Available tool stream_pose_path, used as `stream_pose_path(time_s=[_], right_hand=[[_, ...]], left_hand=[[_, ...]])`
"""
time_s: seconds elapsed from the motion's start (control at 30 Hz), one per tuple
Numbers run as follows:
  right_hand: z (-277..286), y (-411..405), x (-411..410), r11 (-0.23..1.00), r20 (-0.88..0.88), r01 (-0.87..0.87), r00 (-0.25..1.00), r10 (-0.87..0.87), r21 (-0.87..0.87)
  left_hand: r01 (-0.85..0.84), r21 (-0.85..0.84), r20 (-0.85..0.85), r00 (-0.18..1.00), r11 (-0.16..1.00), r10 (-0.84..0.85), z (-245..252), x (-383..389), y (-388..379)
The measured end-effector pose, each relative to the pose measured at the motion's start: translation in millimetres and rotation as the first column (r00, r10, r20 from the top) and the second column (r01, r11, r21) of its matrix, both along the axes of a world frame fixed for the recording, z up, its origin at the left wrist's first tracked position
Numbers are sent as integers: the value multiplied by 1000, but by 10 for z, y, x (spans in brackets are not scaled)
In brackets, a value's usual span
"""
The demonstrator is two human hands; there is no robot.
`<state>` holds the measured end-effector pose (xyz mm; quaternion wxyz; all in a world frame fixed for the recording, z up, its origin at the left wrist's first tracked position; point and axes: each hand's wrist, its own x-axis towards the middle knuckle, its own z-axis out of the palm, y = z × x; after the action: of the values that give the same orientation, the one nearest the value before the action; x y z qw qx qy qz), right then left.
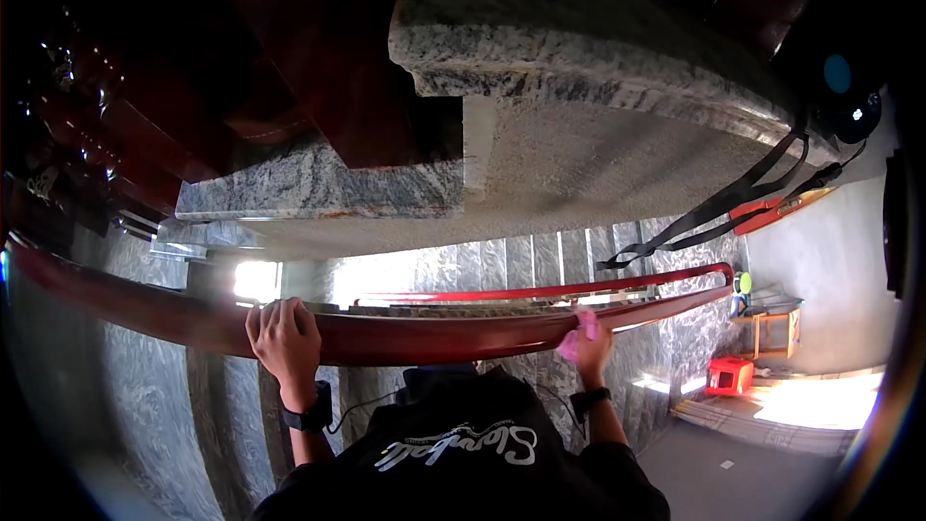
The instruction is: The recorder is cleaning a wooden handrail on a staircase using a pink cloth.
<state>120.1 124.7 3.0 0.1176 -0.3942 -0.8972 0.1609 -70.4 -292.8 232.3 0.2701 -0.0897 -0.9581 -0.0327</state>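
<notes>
A long, glossy dark red handrail (434, 336) spans the view in front of my body, its shape bent by the lens. My left hand (284, 344) rests over the rail left of the middle, with its fingers curled over the surface. Farther right, my right hand (595, 351) holds a crumpled pink cloth (579, 339) against the same rail. Part of that hand's fingers is hidden by the cloth. Both wrists wear black bands.
Beyond the rail are a stone-edged slab (579, 72) and a second red rail (535, 294). Grey marbled steps (492, 264) lie below. A black strap (723, 188) dangles at the right. A red plastic stool (729, 376) and a wooden stand (778, 333) stand on the lower right.
</notes>
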Motion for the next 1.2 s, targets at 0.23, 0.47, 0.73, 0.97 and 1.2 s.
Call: stream_pose_path(time_s=[0.23, 0.47, 0.73, 0.97, 1.2], right_hand=[[-323, 424, 153, 954, -88, 297, 950, -298, -31], [378, -258, -232, 933, -260, -235, 951, 164, -271], [1092, -1081, -830, 664, -300, -708, 705, 642, -241], [849, -956, -523, 778, -310, -625, 753, 581, -61], [94, 102, 8, 980, -78, -199, 977, 200, 16]], left_hand=[[-4, -12, -21, 1000, 1000, 3, 9, 11, 14], [11, -11, -14, 1000, 1000, -12, 2, 10, -1], [31, -13, -70, 997, 999, -31, -14, -7, 17], [-10, -19, -69, 998, 1000, 9, 0, 17, 22], [12, 4, -65, 998, 1000, -12, -50, 12, -33]])
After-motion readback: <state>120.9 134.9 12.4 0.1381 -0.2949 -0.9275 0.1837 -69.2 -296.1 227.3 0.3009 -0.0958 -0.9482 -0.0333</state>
